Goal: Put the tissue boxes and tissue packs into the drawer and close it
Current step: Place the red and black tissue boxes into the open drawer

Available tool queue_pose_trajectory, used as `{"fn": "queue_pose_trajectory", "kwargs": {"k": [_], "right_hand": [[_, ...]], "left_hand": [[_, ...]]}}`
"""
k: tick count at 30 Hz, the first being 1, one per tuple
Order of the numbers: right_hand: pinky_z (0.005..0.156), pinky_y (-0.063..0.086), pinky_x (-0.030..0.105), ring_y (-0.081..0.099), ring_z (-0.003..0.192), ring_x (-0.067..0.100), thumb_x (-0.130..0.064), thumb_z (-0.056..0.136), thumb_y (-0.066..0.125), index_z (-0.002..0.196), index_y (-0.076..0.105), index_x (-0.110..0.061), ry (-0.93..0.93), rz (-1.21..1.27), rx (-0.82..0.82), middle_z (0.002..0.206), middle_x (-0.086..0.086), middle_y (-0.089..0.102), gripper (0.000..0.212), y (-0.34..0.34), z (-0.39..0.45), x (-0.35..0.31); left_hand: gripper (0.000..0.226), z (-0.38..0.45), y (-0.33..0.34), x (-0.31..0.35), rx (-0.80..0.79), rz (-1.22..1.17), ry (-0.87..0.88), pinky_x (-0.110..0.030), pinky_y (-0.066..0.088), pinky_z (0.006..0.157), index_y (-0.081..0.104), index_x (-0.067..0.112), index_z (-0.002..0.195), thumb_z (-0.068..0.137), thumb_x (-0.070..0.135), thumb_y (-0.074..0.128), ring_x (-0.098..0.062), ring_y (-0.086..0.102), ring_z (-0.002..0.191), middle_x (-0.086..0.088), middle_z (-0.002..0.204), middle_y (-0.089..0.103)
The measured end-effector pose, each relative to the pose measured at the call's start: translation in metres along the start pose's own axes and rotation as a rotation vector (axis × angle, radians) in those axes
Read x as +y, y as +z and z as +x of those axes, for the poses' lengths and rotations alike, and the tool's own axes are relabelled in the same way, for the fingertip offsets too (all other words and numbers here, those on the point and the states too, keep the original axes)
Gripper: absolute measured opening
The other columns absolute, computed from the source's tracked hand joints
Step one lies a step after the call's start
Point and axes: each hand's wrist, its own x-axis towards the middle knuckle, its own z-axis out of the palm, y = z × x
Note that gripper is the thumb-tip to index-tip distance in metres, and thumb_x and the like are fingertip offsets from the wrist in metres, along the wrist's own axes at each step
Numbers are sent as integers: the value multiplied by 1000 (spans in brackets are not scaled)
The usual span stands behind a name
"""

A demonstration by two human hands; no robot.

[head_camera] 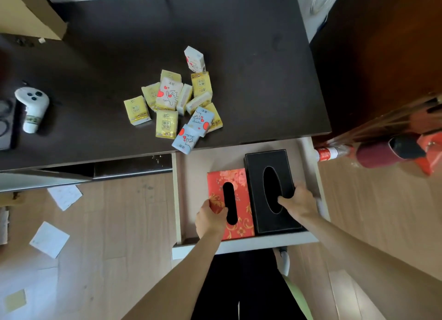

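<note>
The drawer [189,190] under the dark desk stands pulled out. Inside it lie two tissue boxes side by side: a red floral box [239,183] on the left and a black leather-look box [265,159] on the right. My left hand [210,220] grips the red box at its near left corner. My right hand [299,203] holds the black box, fingers hooked into its oval slot. Several small tissue packs [167,99], yellow, white and light blue, lie in a loose heap on the desk top; one blue pack [185,140] overhangs the desk's front edge.
A white handheld controller [33,107] lies at the desk's left. A cardboard box [31,11] stands at the back left. Paper sheets [49,239] are scattered on the wooden floor. Red and dark items [392,150] lie on the floor at the right, beside a brown cabinet [382,56].
</note>
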Motion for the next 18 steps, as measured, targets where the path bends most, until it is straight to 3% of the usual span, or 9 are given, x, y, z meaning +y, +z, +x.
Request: {"fn": "queue_pose_trajectory", "kwargs": {"k": [2, 7, 10, 12, 15, 18], "right_hand": [[74, 53, 38, 64, 93, 31, -28, 84, 79, 123, 50, -6, 8, -14, -9, 106, 11, 65, 53, 7, 0, 0], [77, 51, 39, 58, 91, 27, -26, 88, 75, 120, 47, -5, 19, -46, -75, 115, 13, 56, 47, 5, -1, -12], [86, 52, 37, 57, 107, 28, -24, 85, 79, 130, 46, -7, -193, -112, 52, 127, 14, 56, 58, -7, 9, -27], [101, 47, 37, 48, 130, 28, -21, 85, 79, 149, 36, -10, -386, -188, 101, 147, 10, 48, 78, -16, 22, -39], [114, 36, 39, 31, 147, 27, -28, 87, 74, 157, 28, -13, -610, -386, 26, 161, 7, 34, 86, -21, 50, -53], [113, 34, 37, 28, 146, 22, -38, 88, 68, 157, 29, -16, -688, -461, -50, 159, 4, 35, 83, -23, 75, -56]], "left_hand": [[34, 6, -1, -4, -30, -14, 8, -36, 58, 77, 63, 20, 111, 82, 30, 78, -20, 66, 89, 4, 98, 69], [55, 15, -8, -3, -115, 17, 28, -41, 61, 77, 53, 16, 129, 83, 35, 76, -19, 66, 90, 4, 104, 65], [80, 26, -12, 11, -77, 129, 190, -40, 58, 73, 30, 22, 149, 83, 35, 74, -22, 62, 100, -2, 133, 55], [88, 41, -15, 24, -46, 124, 370, -43, 56, 87, 21, 26, 153, 84, 30, 75, -24, 54, 121, -1, 150, 40], [80, 71, -18, 43, -141, 227, 588, -37, 37, 107, 32, 27, 152, 84, 26, 75, -23, 32, 144, -1, 163, 23], [57, 96, -20, 47, -224, 268, 706, -31, 32, 111, 53, 26, 140, 88, 32, 73, -19, 38, 140, -2, 156, 36]]}}
